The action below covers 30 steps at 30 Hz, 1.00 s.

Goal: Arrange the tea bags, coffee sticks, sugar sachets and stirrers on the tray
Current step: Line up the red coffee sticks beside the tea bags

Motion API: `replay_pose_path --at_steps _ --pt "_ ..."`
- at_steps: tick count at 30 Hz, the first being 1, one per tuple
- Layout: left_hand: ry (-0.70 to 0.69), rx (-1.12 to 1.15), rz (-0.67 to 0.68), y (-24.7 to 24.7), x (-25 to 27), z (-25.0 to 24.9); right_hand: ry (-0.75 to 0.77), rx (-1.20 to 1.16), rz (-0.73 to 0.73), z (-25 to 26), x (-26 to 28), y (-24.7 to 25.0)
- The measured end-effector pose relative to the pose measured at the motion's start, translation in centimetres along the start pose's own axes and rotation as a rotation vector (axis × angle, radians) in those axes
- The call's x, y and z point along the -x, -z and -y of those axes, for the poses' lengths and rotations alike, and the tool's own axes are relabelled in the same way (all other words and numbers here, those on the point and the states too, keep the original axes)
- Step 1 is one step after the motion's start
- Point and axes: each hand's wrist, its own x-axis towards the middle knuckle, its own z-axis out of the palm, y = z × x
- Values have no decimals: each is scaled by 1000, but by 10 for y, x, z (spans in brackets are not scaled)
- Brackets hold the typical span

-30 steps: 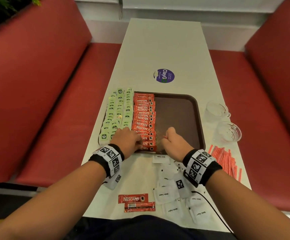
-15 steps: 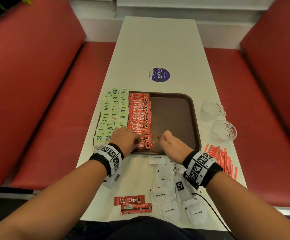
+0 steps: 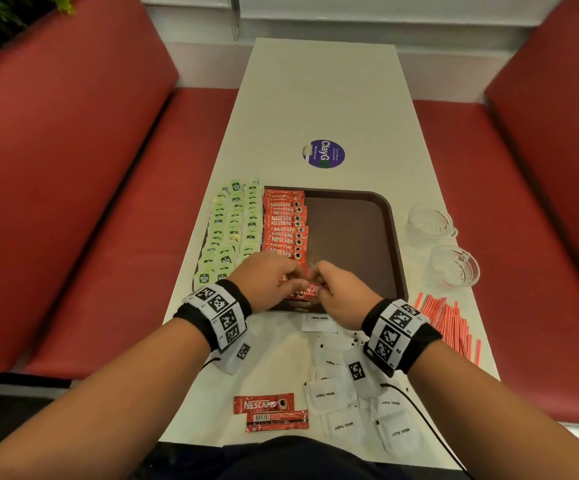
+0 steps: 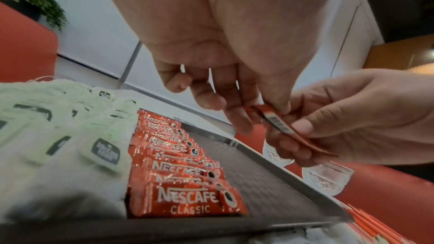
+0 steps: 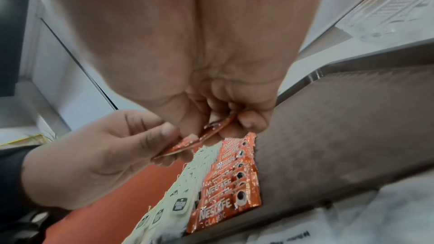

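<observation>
Presently, a single red coffee stick (image 4: 279,125) is held between both hands above the near end of the brown tray (image 3: 393,244): the left hand (image 3: 267,278) is seen pinching one end between thumb and fingers, and the right hand (image 3: 341,294) is seen pinching the other end likewise. In the left wrist view the held stick is shown clear of the tray floor, barcode side visible. On the tray a column of overlapping coffee sticks (image 3: 286,226) is laid along the left part, and green tea bags (image 3: 234,230) are ranged in rows just beside it, at the tray's left edge. The right part of the tray floor is left bare. On the counter (image 3: 326,98) nearer the person, two further coffee sticks (image 3: 270,412) are noted, with white sugar sachets (image 3: 346,407) scattered to their right. A bundle of red stirrers (image 3: 449,323) is found on the counter right of the tray, and two glass cups (image 3: 442,247) stand beyond it
</observation>
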Motion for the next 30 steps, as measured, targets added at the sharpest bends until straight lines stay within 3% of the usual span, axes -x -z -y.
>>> replay_pose_path --at_steps 3,8,11,16,24,30 --pt "6 -30 36 0 2 4 60 -50 -62 4 0 -1" --pt "162 -74 -67 1 6 18 16 -25 -133 3 -2 -1" --pt "217 -215 11 -7 9 27 -5 15 -122 0 0 -2" --pt "233 -415 140 -23 12 28 101 176 39 -1 11 -13" --pt "312 -436 64 -27 6 25 169 281 196 10 25 -32" --pt "294 -367 -23 -23 22 25 207 433 362 31 39 -56"
